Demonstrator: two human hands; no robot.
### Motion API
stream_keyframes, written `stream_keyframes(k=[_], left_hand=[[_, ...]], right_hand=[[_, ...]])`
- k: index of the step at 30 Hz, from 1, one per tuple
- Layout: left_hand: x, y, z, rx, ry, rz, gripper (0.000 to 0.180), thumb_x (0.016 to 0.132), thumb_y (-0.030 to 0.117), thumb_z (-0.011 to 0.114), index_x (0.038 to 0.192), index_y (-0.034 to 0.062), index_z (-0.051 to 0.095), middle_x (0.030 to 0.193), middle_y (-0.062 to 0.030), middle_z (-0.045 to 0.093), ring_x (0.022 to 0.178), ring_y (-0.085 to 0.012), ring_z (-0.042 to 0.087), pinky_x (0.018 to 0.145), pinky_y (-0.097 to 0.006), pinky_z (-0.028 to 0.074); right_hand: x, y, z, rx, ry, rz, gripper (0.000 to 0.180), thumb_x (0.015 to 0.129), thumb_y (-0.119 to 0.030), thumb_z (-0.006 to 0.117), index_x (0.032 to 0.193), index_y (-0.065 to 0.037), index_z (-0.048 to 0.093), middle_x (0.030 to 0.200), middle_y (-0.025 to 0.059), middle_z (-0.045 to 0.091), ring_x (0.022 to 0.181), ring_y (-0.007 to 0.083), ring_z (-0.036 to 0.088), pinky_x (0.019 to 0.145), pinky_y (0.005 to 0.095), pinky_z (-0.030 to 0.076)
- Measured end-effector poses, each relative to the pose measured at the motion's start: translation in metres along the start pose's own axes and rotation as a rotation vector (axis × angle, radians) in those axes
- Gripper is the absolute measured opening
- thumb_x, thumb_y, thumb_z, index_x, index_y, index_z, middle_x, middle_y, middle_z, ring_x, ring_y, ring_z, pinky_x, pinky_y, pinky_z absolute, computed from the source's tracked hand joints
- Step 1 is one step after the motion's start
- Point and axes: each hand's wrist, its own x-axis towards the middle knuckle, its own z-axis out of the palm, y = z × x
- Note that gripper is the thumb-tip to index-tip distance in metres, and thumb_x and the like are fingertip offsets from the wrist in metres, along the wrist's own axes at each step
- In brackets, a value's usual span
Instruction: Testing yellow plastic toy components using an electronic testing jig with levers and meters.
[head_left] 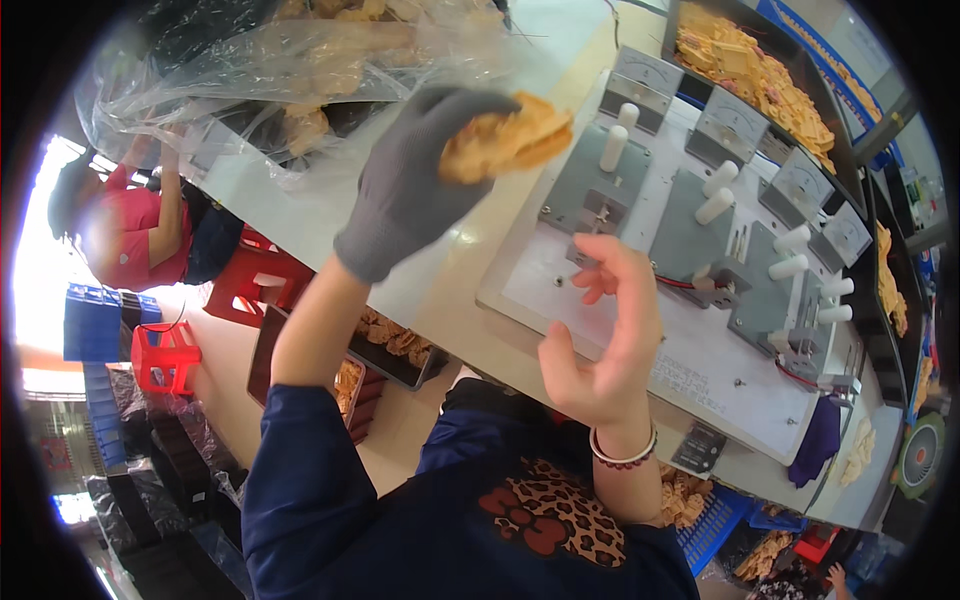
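Note:
My left hand (415,180), in a grey knit glove, is closed around a bundle of flat tan-orange pieces (515,138) above the table's near edge. What each piece is I cannot make out. My bare right hand (612,345) hovers over the near left part of a white fixture board (540,290); its thumb and curled fingers are apart, with nothing visible between them. Close to those fingertips is a small metal clamp (600,212) on a grey block. Several such blocks with white upright posts (614,148) line the board, and needle meters (728,125) stand behind them.
At the upper left, a clear plastic bag (330,75) of tan pieces lies on the table. Black trays (845,150) heaped with similar pieces stand beyond the meters. A purple cloth (815,440) hangs at the right. Another person (150,225) works at the left, near red stools (165,350).

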Motion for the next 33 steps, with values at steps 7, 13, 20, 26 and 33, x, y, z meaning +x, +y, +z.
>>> stream_keyframes(k=[7, 13, 20, 26, 33], left_hand=[[0.065, 0.003, 0.021, -0.151, -0.27, -0.045, 0.045, 0.076, 0.006, 0.07, 0.119, 0.0113, 0.059, 0.115, -0.005, 0.061, 0.1, -0.0111, 0.058, 0.089, -0.027, 0.047], [0.08, -0.001, 0.038, 0.337, -0.042, 0.323, 0.044, 0.073, 0.005, 0.066, 0.115, 0.0211, 0.062, 0.11, -0.0068, 0.059, 0.093, -0.0261, 0.06, 0.085, -0.035, 0.049], [0.084, 0.004, 0.042, 0.527, -0.092, 0.735, 0.041, 0.073, -0.001, 0.057, 0.105, 0.0225, 0.065, 0.113, -0.0039, 0.057, 0.097, -0.0292, 0.056, 0.083, -0.037, 0.05], [0.095, 0.024, 0.026, 0.357, -0.036, 0.58, 0.036, 0.067, -0.004, 0.063, 0.099, 0.0108, 0.066, 0.114, -0.0132, 0.055, 0.105, -0.0327, 0.05, 0.084, -0.038, 0.046], [0.072, 0.027, 0.045, 0.361, -0.086, 0.833, 0.045, 0.064, 0.01, 0.073, 0.107, 0.0203, 0.065, 0.114, -0.0074, 0.056, 0.111, -0.0315, 0.053, 0.091, -0.039, 0.048]], right_hand=[[0.001, 0.007, 0.003, 0.047, 0.062, -0.08, 0.055, 0.058, 0.002, 0.054, 0.113, 0.0, 0.054, 0.096, 0.0111, 0.056, 0.076, 0.0206, 0.052, 0.066, 0.0286, 0.043], [0.0, 0.008, 0.001, 0.069, 0.068, -0.076, 0.056, 0.057, 0.001, 0.054, 0.113, -0.001, 0.054, 0.095, 0.0106, 0.056, 0.074, 0.0209, 0.051, 0.064, 0.0289, 0.042], [0.0, 0.007, 0.001, 0.084, 0.054, -0.064, 0.057, 0.057, 0.001, 0.054, 0.114, -0.001, 0.054, 0.096, 0.0107, 0.056, 0.073, 0.0215, 0.052, 0.062, 0.0294, 0.042], [0.001, 0.009, 0.002, 0.081, 0.061, -0.077, 0.058, 0.056, 0.001, 0.054, 0.114, -0.001, 0.054, 0.097, 0.011, 0.057, 0.073, 0.0216, 0.052, 0.062, 0.0293, 0.042], [0.001, 0.007, 0.0, 0.083, 0.067, -0.072, 0.059, 0.054, 0.002, 0.05, 0.113, 0.0, 0.053, 0.092, 0.0145, 0.055, 0.073, 0.03, 0.053, 0.062, 0.0352, 0.047]])
